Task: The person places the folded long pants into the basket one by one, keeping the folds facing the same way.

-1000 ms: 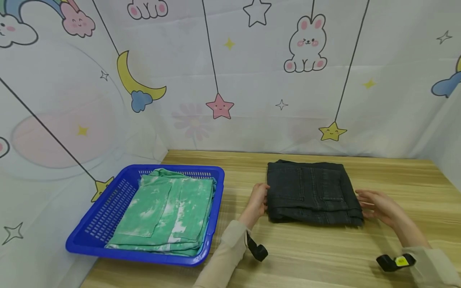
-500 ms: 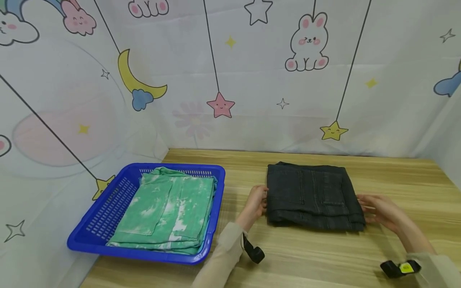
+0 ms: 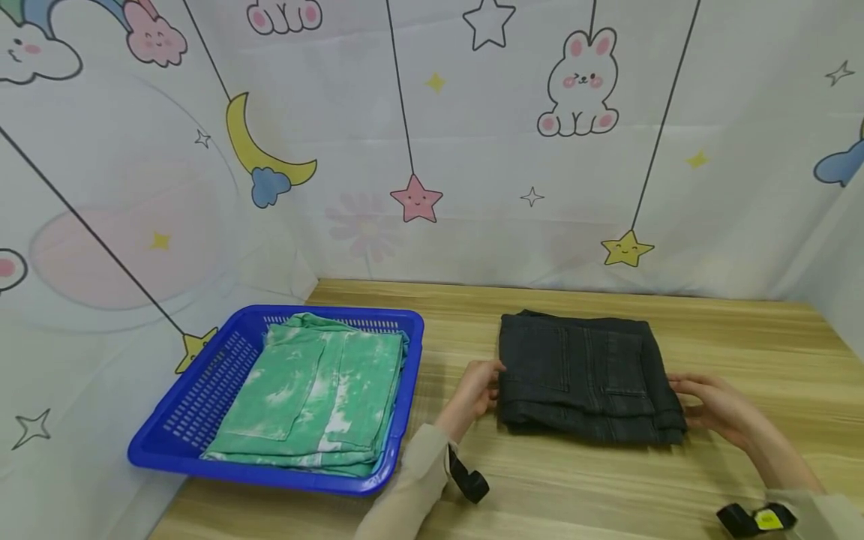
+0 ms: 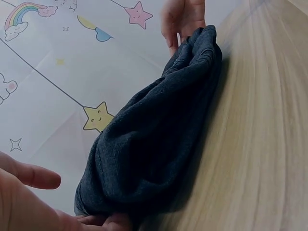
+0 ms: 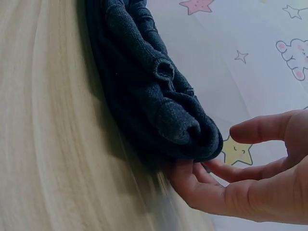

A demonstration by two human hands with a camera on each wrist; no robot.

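Note:
Folded dark denim trousers (image 3: 580, 379) lie on the wooden table between the two hands. My left hand (image 3: 472, 394) is at their left edge. In the left wrist view its fingers touch the lower edge of the fold, while the thumb (image 4: 41, 177) stands off the cloth. My right hand (image 3: 722, 409) is at the opposite edge. The right wrist view has its fingertips under the rounded fold of the denim (image 5: 159, 101), with the thumb (image 5: 255, 129) apart from it.
To the left stands a blue plastic basket (image 3: 256, 479) holding a folded green-and-white garment (image 3: 297, 397). A printed white cloth (image 3: 486, 247) hangs behind the wooden table (image 3: 574, 487) and along its sides. Black straps with small devices circle both wrists.
The dark trousers have slid a little toward the person, and both hands have moved nearer along with them. The basket and the green garment stay in place.

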